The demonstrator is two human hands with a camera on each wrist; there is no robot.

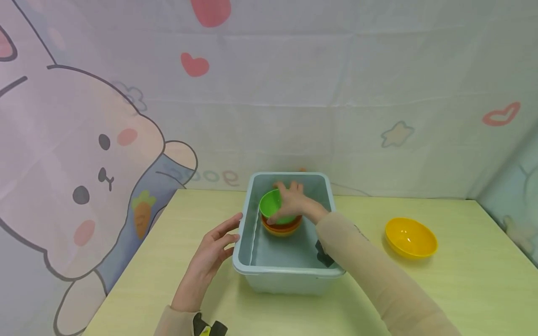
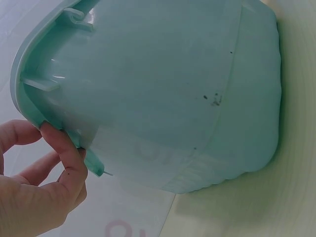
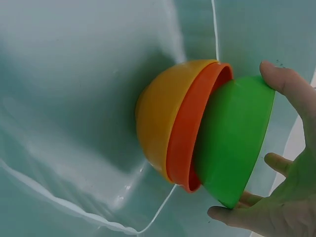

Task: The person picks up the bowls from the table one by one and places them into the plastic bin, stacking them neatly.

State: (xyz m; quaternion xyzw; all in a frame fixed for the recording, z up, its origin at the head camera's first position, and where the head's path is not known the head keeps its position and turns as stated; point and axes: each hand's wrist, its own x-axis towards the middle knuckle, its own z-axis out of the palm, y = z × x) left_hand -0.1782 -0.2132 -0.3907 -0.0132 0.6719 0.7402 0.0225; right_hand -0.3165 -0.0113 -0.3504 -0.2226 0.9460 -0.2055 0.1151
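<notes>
Right hand [image 1: 296, 201] grips green bowl [image 1: 273, 206] tilted on the stack [image 3: 173, 123]; level it squarely while left hand [image 1: 210, 252], fingers spread, steadies the bin [image 1: 290, 273].

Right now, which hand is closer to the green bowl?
The right hand. It reaches into the bin and its fingers curl round the green bowl, which sits on the stacked bowls. The left hand is outside, touching the bin's left rim.
</notes>
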